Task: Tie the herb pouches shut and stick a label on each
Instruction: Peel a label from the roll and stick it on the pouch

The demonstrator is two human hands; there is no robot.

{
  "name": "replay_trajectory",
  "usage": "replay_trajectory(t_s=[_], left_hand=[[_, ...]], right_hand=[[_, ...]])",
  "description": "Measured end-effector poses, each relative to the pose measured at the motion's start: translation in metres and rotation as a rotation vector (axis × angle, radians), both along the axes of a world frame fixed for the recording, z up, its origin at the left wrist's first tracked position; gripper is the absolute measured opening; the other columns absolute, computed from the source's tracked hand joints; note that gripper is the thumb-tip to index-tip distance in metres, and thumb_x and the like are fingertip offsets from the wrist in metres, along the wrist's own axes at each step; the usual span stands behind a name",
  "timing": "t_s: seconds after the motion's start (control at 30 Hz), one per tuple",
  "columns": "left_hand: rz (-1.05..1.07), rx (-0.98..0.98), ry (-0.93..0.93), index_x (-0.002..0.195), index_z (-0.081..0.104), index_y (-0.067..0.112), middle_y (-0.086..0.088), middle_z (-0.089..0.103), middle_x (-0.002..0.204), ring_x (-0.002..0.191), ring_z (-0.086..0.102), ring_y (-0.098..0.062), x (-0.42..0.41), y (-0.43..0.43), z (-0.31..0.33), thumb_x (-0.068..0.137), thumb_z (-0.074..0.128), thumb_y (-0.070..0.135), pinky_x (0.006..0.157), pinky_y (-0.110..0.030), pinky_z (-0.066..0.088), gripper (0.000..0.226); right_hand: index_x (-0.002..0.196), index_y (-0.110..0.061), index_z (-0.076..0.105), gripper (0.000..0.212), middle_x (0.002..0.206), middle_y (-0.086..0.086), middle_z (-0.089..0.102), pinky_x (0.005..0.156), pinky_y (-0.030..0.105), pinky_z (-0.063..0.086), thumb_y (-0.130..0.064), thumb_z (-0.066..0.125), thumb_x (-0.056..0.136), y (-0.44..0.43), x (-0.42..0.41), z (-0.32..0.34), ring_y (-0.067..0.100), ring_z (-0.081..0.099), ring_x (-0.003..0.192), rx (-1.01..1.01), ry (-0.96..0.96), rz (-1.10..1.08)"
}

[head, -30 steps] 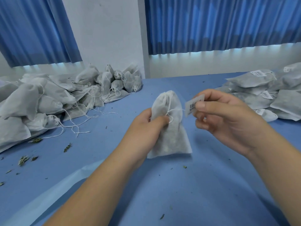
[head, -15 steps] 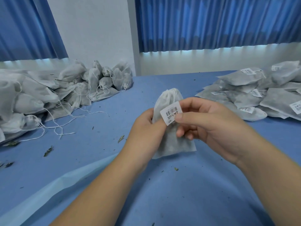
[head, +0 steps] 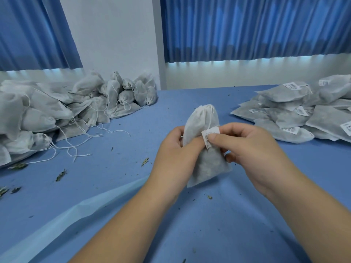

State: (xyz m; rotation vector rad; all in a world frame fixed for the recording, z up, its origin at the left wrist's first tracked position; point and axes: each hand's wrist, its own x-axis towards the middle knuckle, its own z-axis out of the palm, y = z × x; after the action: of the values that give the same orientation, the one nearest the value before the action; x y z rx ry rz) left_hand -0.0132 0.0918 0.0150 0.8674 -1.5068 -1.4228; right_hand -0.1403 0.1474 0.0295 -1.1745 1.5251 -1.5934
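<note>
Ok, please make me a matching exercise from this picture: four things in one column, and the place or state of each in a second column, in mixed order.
Things
1. held pouch
2. label
3. left pile
4. right pile

Places or states
A. flat pouches that already carry labels
B. pinched against the pouch by the right hand
C. upright, top drawn shut, gripped by the left hand
D. pouches with no labels showing

Pairs: 1-C, 2-B, 3-D, 4-A
</note>
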Motion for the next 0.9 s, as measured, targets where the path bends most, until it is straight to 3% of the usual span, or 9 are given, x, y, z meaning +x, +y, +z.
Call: replay_trajectory(t_s=[0.27, 0.47, 0.57, 0.7, 0.8, 0.9], left_hand=[[-0.027, -0.021, -0.008, 0.102, 0.068, 0.028, 0.009, 0.075, 0.094, 0.091, 0.071, -0.011, -0.0012, 0.0008, -0.0013, 0.075, 0.069, 0.035, 0.086, -0.036, 0.056, 0.028], [-0.041, -0.039, 0.018, 0.101, 0.068, 0.024, 0.009, 0.075, 0.094, 0.090, 0.071, -0.009, -0.0016, 0.0050, 0.0001, 0.072, 0.065, 0.043, 0.079, -0.027, 0.055, 0.035], [-0.007, -0.040, 0.010, 0.104, 0.068, 0.020, 0.004, 0.076, 0.096, 0.091, 0.072, -0.013, -0.0026, 0.0051, -0.0011, 0.084, 0.074, 0.032, 0.082, -0.032, 0.058, 0.024], [0.032, 0.001, 0.030, 0.096, 0.072, 0.017, 0.000, 0.077, 0.089, 0.086, 0.074, -0.017, -0.0022, 0.0020, -0.0017, 0.094, 0.063, 0.030, 0.076, -0.033, 0.058, 0.016], [0.052, 0.019, 0.040, 0.092, 0.073, 0.014, -0.005, 0.077, 0.088, 0.084, 0.074, -0.020, -0.0036, 0.0009, -0.0025, 0.095, 0.060, 0.034, 0.076, -0.036, 0.058, 0.024], [0.087, -0.025, 0.008, 0.083, 0.070, 0.016, 0.001, 0.075, 0.077, 0.068, 0.069, -0.009, -0.0059, -0.0013, -0.0051, 0.095, 0.060, 0.040, 0.061, -0.024, 0.054, 0.029]], right_hand=[[0.073, -0.017, 0.075, 0.005, 0.070, 0.000, 0.071, 0.048, 0.014, 0.042, -0.017, 0.074, 0.078, -0.0012, 0.0019, -0.0032, 0.005, 0.059, 0.056, -0.015, -0.053, -0.040], [0.073, -0.023, 0.071, 0.008, 0.066, -0.011, 0.066, 0.048, 0.013, 0.039, -0.029, 0.075, 0.069, -0.0029, 0.0043, -0.0047, -0.001, 0.053, 0.052, -0.022, 0.085, -0.179], [0.084, -0.025, 0.063, 0.022, 0.087, -0.006, 0.062, 0.061, 0.024, 0.041, -0.027, 0.078, 0.068, -0.0051, 0.0055, -0.0060, 0.007, 0.053, 0.065, -0.020, 0.096, -0.250], [0.107, -0.023, 0.058, 0.047, 0.098, 0.000, 0.068, 0.067, 0.031, 0.051, -0.032, 0.082, 0.068, -0.0038, 0.0067, -0.0050, 0.013, 0.069, 0.083, 0.047, -0.030, -0.154], [0.098, -0.012, 0.067, 0.029, 0.088, 0.006, 0.075, 0.064, 0.027, 0.053, -0.026, 0.079, 0.075, -0.0010, 0.0071, -0.0032, 0.015, 0.072, 0.077, 0.056, -0.114, -0.018], [0.080, -0.009, 0.069, 0.016, 0.079, 0.011, 0.074, 0.056, 0.021, 0.052, -0.023, 0.077, 0.079, 0.0007, 0.0081, -0.0040, 0.014, 0.069, 0.066, 0.031, -0.069, 0.001]])
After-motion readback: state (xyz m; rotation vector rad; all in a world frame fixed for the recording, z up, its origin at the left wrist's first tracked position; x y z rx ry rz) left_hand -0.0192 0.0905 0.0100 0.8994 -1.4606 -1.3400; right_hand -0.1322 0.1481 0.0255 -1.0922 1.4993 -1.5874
